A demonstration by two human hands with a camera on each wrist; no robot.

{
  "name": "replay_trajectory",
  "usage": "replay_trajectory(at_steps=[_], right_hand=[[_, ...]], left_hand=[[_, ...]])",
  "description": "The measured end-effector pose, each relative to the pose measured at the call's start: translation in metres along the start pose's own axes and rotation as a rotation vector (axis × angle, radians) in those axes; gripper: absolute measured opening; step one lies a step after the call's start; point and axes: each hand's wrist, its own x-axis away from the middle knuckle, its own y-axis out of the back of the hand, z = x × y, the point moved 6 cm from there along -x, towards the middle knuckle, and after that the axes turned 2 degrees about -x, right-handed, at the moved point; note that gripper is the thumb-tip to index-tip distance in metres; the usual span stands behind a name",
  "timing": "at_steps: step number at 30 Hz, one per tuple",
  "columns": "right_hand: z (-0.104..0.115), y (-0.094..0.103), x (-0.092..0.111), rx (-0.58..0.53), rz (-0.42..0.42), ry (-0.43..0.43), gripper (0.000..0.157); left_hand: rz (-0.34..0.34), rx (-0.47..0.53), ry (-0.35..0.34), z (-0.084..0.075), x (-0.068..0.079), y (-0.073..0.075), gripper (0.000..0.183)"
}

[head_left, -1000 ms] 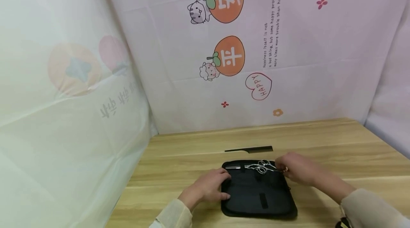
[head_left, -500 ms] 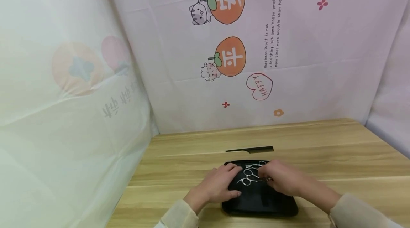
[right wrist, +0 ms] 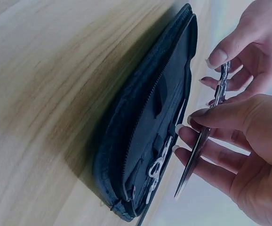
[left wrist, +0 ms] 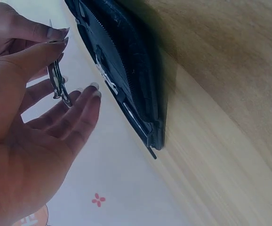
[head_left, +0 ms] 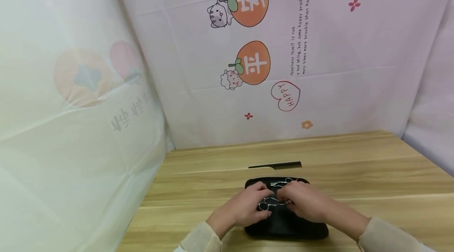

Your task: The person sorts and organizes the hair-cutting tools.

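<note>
A pair of silver scissors (right wrist: 219,89) hangs over the open black case (head_left: 287,224). My right hand (head_left: 306,201) pinches it between thumb and fingers near the middle, with the blades (right wrist: 192,162) running past the fingers in the right wrist view. Around the ring handles (head_left: 263,206) my left hand (head_left: 244,208) spreads its thumb and fingers; whether it touches them is hard to tell. A second pair of silver scissors (right wrist: 157,167) lies in the case, partly covered by my right hand in the head view.
Behind the case, a black tail comb (head_left: 283,165) lies on the wooden table (head_left: 372,173). White printed cloth (head_left: 198,118) hangs at the back and sides. A zip (left wrist: 112,42) runs along the case's edge.
My right hand has lifted one pair of scissors from the case's far right and brought it leftward and nearer. My left hand has left the case's left edge and moved to the handles.
</note>
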Motion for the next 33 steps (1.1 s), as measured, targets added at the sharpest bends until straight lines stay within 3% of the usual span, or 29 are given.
replay_trajectory(at_steps=[10, 14, 23, 30, 33], right_hand=[[-0.010, 0.001, 0.002, -0.046, -0.017, 0.060, 0.022], [-0.019, 0.004, 0.011, -0.085, -0.024, 0.078, 0.024], [-0.032, 0.013, 0.025, -0.049, -0.120, 0.180, 0.038], [-0.056, 0.019, 0.035, 0.010, -0.125, 0.080, 0.034], [-0.067, 0.020, 0.040, 0.045, -0.110, -0.011, 0.021]], left_hand=[[-0.019, 0.041, -0.017, 0.012, 0.002, 0.001, 0.041], [-0.016, 0.046, -0.013, 0.018, 0.005, 0.000, 0.040], [0.002, 0.058, 0.011, 0.029, 0.009, 0.000, 0.040], [0.025, 0.136, 0.069, 0.039, 0.014, 0.000, 0.043], [0.015, 0.123, 0.084, 0.043, 0.014, 0.002, 0.044]])
